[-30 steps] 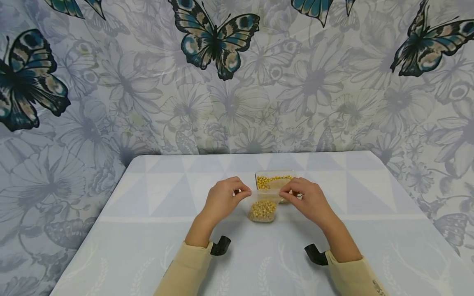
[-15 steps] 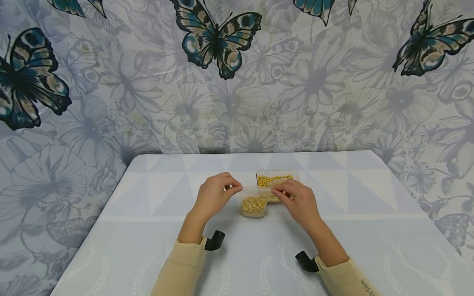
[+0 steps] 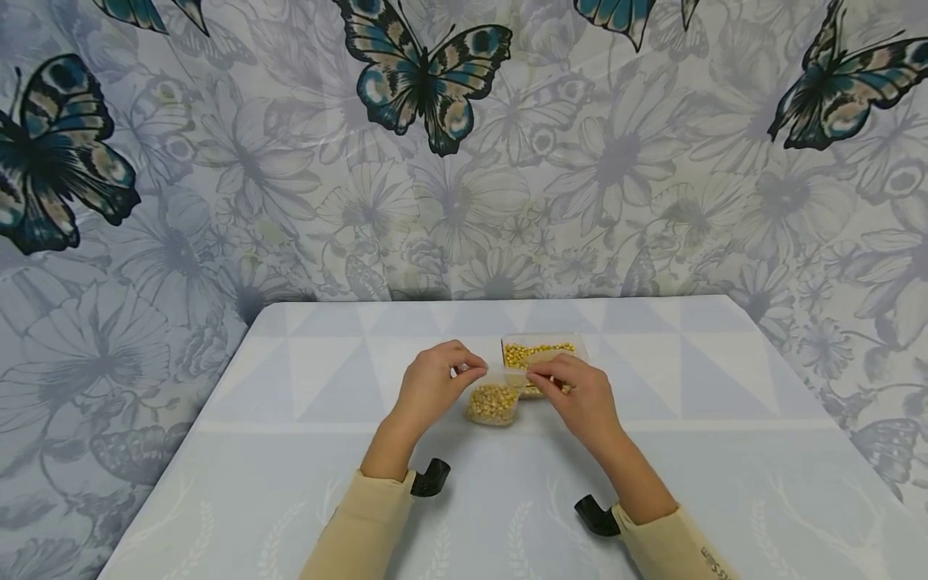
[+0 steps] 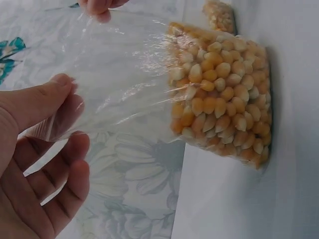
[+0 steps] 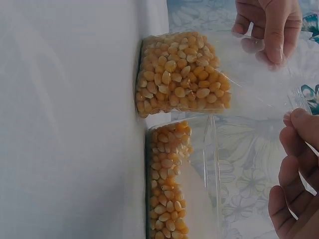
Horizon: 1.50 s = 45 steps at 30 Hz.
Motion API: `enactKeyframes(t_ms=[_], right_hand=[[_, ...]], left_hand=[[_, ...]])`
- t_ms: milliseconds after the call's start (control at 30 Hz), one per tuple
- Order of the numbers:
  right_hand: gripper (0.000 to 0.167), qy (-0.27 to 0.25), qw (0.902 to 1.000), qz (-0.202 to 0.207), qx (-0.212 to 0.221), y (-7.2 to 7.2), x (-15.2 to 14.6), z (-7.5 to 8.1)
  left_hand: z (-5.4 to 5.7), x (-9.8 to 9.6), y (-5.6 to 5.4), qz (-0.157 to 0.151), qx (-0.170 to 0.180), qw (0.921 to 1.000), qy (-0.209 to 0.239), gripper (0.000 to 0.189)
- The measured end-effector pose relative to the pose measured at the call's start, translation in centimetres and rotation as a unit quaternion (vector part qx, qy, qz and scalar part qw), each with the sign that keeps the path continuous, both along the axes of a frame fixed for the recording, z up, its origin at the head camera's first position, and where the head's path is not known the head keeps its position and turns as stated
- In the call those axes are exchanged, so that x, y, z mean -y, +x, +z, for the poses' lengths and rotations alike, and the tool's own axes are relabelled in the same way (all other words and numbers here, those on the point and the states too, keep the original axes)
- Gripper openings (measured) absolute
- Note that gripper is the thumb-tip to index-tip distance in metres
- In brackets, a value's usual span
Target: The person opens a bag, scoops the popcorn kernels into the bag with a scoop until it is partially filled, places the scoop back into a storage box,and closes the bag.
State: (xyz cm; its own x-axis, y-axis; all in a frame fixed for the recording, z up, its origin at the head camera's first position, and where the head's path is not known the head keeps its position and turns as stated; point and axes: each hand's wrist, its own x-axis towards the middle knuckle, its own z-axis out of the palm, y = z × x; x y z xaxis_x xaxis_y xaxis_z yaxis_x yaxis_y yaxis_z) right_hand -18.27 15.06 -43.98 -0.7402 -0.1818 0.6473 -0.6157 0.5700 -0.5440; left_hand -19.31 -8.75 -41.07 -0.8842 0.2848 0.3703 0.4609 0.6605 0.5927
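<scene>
A clear zip-lock bag [image 3: 493,404], its lower part filled with yellow corn kernels [image 4: 219,94], stands upright on the table. My left hand [image 3: 435,383] pinches one top corner between thumb and index finger, the other fingers loosely bent. At the opposite top corner, my right hand [image 3: 580,395] pinches the bag's edge near the zip strip [image 5: 299,99]. Between the hands the upper film is stretched out above the kernels. Just behind and to the right sits a clear plastic box [image 5: 212,149] holding more kernels, with a pale rounded shape in it; my right hand partly hides it in the head view.
The table [image 3: 290,499] has a pale cloth with triangle patterns. Behind it hangs a floral backdrop [image 3: 464,209] with butterflies. Black angled pieces [image 3: 431,478] stick out from both sleeve cuffs.
Both hands and the bag have shifted left from in front of the box. In the last half second my left hand has come back slightly right, closer to my right hand.
</scene>
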Motion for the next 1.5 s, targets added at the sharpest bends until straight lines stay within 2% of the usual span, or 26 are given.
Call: enactKeyframes(t_ms=[233,500,700,1033,1300,1500], right_hand=[[0.013,-0.017,0.9998,0.010,-0.007,-0.23,0.25,-0.31],[0.012,-0.036,0.9993,0.010,-0.011,-0.32,0.51,-0.44],[0.012,-0.038,0.9992,0.008,-0.005,-0.32,0.75,-0.51],[0.013,-0.043,0.9990,0.009,-0.008,-0.40,0.96,-0.77],[0.014,-0.044,0.9990,0.008,0.006,-0.26,0.74,-0.82],[0.015,-0.040,0.9991,0.007,0.013,-0.28,0.68,-0.95]], left_hand=[[-0.08,-0.05,0.02,0.023,-0.027,0.9994,0.004,0.006],[-0.18,0.16,-0.18,0.023,-0.040,0.9988,0.017,0.006],[0.10,0.21,-0.09,0.038,-0.047,0.9981,0.015,0.005],[0.07,0.40,-0.25,0.042,-0.028,0.9986,0.014,0.005],[0.09,0.37,-0.16,0.052,-0.031,0.9977,0.030,0.005],[0.15,0.45,-0.05,0.056,-0.013,0.9979,0.030,0.005]])
